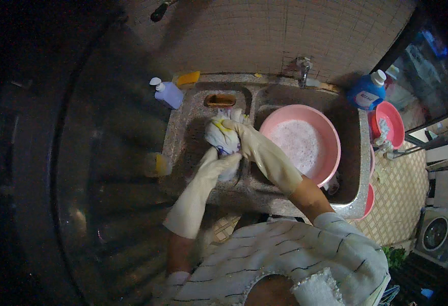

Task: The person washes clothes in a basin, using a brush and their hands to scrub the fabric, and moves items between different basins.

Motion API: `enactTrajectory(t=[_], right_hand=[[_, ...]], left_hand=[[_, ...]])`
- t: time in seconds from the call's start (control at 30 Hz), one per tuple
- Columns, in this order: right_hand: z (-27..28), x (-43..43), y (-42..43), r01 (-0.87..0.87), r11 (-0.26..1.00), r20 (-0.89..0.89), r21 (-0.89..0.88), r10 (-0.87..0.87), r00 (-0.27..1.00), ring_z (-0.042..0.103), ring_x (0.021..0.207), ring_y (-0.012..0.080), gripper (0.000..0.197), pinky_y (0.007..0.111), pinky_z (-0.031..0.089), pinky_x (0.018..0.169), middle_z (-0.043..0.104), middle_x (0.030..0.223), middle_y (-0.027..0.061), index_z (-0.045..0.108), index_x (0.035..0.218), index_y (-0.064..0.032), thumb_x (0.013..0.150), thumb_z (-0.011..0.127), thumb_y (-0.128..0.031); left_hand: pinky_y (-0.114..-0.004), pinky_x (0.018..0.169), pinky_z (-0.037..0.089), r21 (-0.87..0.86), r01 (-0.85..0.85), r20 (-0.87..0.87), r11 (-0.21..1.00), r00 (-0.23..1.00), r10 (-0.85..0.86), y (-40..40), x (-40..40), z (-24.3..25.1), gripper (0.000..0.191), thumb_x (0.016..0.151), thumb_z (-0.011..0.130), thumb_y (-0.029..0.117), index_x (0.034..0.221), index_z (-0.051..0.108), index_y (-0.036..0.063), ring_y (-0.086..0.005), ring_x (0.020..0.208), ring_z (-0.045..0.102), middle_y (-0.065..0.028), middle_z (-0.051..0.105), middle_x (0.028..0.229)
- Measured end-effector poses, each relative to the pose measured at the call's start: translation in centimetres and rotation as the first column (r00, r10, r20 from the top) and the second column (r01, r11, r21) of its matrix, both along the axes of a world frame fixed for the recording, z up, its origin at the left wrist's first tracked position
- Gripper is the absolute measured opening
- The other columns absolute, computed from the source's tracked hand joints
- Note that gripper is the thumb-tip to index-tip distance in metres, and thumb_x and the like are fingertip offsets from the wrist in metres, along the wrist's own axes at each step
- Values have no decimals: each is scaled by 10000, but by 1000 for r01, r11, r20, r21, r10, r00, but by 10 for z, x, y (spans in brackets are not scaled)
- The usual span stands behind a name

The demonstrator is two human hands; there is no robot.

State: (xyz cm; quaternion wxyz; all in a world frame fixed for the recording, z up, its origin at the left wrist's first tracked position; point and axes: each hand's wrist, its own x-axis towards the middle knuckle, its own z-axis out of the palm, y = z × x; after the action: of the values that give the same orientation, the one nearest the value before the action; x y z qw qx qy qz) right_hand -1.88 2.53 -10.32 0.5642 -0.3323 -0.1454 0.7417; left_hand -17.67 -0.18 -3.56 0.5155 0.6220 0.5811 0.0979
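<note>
Both my hands wear long cream rubber gloves over the left side of a stone-look sink [270,206]. Between them is a bunched white cloth [224,137] with yellow and dark blue or purple marks. My left hand [218,162] grips its near lower part, fingers partly hidden by the fabric. My right hand [241,134] holds it from the right and top. Part of the cloth hangs below the hands. Just right of them, a pink plastic basin [333,134] of foamy water [298,141] stands in the sink's right bowl.
A brown bar [220,100], perhaps soap, lies behind the cloth. A lilac pump bottle [169,95] and yellow sponge [188,78] sit at back left. The tap [304,70] is on the tiled wall. At right are a blue detergent bottle [367,91] and red-pink basin [396,124].
</note>
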Motion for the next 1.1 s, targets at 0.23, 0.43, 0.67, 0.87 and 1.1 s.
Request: enactTrajectory(t=[0.23, 0.43, 0.67, 0.87, 1.1], right_hand=[[18, -32, -28, -107, 994, -328, -13, 97, 940, 707, 970, 260, 420, 391, 567, 904, 712, 1136, 148, 649, 1208, -16, 894, 677, -295], [20, -42, -55, -123, 992, -211, -22, 115, 971, 685, 1014, 242, 528, 354, 536, 931, 701, 1165, 130, 626, 1254, -1, 887, 712, -371], [22, -36, -58, -216, 968, 393, 131, 149, 907, 675, 983, 215, 542, 328, 532, 892, 700, 1135, 102, 627, 1258, -17, 893, 709, -410], [7, -64, -33, -272, 952, 623, 144, 127, 772, 666, 957, 195, 539, 320, 527, 863, 700, 1099, 87, 631, 1252, -41, 888, 716, -429], [24, -25, -21, -5, 988, 249, 154, -34, 968, 656, 971, 189, 561, 321, 516, 872, 694, 1114, 84, 615, 1277, -50, 881, 729, -430]], left_hand=[[-450, 1000, 461, -483, -22, 816, 875, 351, 459, 53, -27, -86, 887, 812, 684, 616, 1419, 460, 9, -302, 1182, 576, -165, 593, 1303], [-449, 953, 486, -378, 142, 924, 915, -11, 383, 88, 3, -84, 815, 833, 684, 546, 1398, 465, 1, -310, 1151, 595, -185, 606, 1271], [-449, 898, 515, -368, -43, 722, 929, 616, 314, 129, 17, -58, 731, 859, 684, 465, 1374, 472, -9, -319, 1115, 617, -207, 621, 1235], [-449, 851, 540, 17, -128, 83, 992, 989, 126, 159, 1, -85, 660, 880, 684, 395, 1353, 478, -17, -327, 1084, 637, -226, 634, 1203], [-487, 905, 509, 376, 308, -294, 874, 934, -203, 80, 8, -6, 780, 873, 672, 558, 1401, 456, 27, -369, 1119, 643, -188, 601, 1310]])
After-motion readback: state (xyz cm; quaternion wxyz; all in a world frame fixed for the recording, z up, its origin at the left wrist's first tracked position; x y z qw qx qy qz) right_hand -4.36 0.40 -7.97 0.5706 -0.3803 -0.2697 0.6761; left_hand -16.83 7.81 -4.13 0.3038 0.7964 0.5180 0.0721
